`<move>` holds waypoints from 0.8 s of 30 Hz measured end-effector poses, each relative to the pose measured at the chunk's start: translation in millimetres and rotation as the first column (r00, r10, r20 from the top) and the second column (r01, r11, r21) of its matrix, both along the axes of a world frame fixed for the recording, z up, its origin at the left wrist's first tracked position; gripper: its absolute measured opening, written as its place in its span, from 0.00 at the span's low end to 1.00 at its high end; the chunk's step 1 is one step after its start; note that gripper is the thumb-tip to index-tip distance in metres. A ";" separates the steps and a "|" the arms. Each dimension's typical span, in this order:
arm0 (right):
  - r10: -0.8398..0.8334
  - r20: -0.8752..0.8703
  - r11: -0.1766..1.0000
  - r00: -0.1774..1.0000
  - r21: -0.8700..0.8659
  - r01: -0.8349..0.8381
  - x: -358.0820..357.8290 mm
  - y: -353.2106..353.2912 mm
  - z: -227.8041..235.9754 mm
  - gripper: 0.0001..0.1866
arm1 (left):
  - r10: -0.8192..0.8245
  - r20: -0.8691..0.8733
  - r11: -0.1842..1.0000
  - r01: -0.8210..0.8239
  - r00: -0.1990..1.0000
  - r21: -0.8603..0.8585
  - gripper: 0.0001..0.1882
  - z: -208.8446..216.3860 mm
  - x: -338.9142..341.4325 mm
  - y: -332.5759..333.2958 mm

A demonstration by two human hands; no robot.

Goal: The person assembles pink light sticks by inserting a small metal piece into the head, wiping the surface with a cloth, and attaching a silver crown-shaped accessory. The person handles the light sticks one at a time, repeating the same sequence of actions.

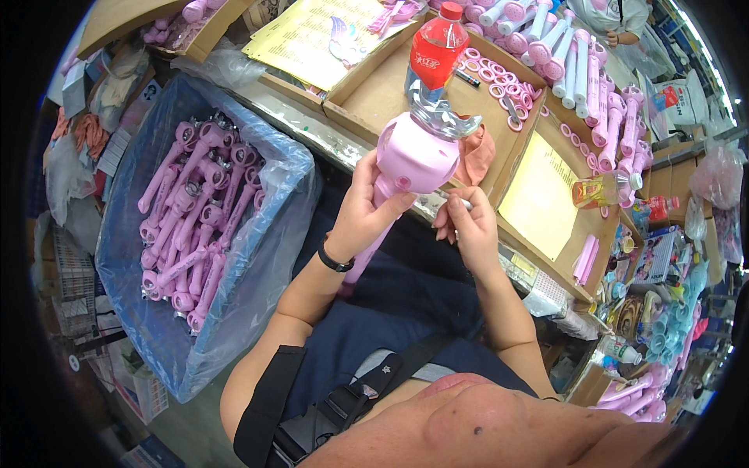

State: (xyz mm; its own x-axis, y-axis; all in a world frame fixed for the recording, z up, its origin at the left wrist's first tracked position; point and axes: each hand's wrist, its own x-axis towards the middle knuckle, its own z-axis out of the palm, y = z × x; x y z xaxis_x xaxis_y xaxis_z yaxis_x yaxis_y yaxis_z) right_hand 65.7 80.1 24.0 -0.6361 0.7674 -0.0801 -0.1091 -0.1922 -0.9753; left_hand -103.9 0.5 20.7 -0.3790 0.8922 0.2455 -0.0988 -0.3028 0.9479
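My left hand (360, 210) is wrapped round the neck of a pink toy wand (416, 160). The wand has a big rounded head and a silvery crown-like top (443, 117), and its handle slants down toward my lap. Just right of the wand head, my right hand (474, 226) is closed in a pinch. A small white tip (466, 204) shows between its thumb and fingers; what it belongs to I cannot make out. Behind the wand lies a salmon-coloured cloth or glove (476, 158), partly hidden.
A blue-lined bin (292, 168) on the left holds several finished-looking pink wands. Cardboard trays (367, 105) on the bench carry pink rings (499, 78), a yellow sheet (546, 195) and a red-capped bottle (437, 51). White and pink wand parts (558, 58) are piled at the far right.
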 end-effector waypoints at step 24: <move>-0.349 0.163 0.595 0.923 0.800 0.084 -14.9 -15.0 12.7 0.07 | -0.119 0.291 0.991 0.130 0.949 -0.019 0.33 5.0 -18.6 -2.1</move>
